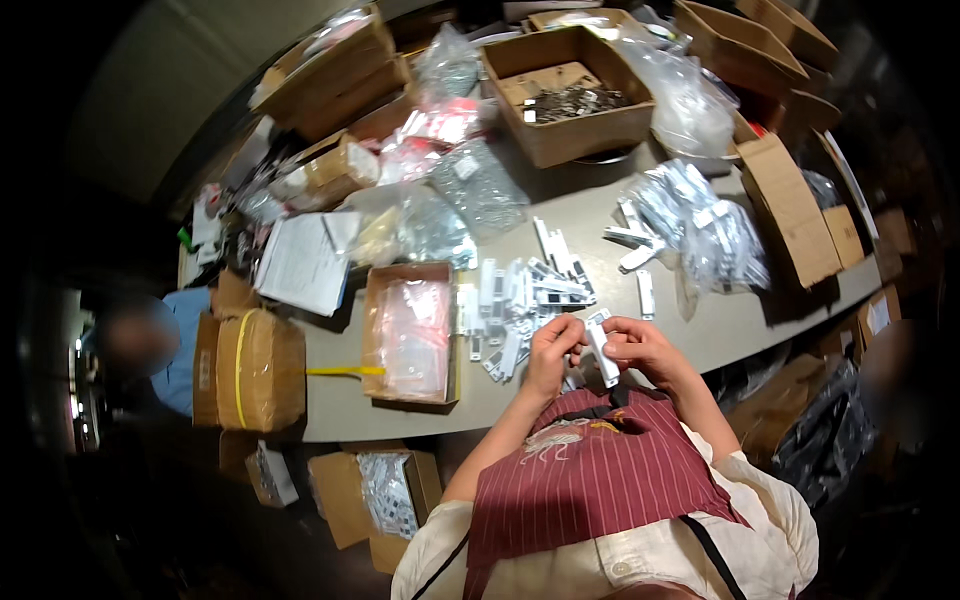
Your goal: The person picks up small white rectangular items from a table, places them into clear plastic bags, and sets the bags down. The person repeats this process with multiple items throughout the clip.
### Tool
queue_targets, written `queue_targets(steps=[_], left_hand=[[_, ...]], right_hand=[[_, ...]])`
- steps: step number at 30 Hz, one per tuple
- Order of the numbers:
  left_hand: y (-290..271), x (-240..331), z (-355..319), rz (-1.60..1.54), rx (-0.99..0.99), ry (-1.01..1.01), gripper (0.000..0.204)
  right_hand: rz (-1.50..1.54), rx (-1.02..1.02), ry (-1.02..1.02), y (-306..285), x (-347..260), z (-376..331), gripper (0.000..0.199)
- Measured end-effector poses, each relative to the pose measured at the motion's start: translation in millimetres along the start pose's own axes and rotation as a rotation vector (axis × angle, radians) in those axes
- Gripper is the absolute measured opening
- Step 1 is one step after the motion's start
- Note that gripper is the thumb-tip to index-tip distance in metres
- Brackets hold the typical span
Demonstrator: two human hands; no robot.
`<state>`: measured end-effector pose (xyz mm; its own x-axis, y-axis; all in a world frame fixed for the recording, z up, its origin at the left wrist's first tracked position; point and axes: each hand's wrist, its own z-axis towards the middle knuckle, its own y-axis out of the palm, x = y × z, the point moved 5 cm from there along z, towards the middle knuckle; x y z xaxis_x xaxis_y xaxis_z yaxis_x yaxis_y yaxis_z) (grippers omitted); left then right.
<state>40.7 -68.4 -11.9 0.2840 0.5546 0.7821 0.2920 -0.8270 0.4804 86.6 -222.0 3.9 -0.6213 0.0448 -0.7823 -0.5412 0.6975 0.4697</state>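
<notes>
A slim white plastic strip part point(602, 347) is held between both my hands just above the table's near edge. My left hand point(553, 350) pinches its upper end and my right hand point(640, 347) grips its side. Directly beyond my hands lies a heap of similar white parts point(520, 295) spread over the grey table point(720, 325). My forearms come up over a red striped apron.
A shallow cardboard box with clear bags point(410, 335) sits left of the heap. Bags of parts point(700, 230), a big open carton of metal pieces point(565, 95), papers point(305, 262) and taped boxes point(258, 368) crowd the table. A person in blue point(170, 345) is at the left.
</notes>
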Motion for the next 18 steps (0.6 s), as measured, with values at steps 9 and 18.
queue_targets(steps=[9,18], left_hand=[[-9,-25,15,0.131,-0.027,-0.111,0.035],[-13,-32,20,0.174,-0.038,-0.062,0.037]], right_hand=[[-0.380,0.350,-0.256,-19,9,13,0.029],[-0.134,0.220,-0.224,-19,17,18,0.027]])
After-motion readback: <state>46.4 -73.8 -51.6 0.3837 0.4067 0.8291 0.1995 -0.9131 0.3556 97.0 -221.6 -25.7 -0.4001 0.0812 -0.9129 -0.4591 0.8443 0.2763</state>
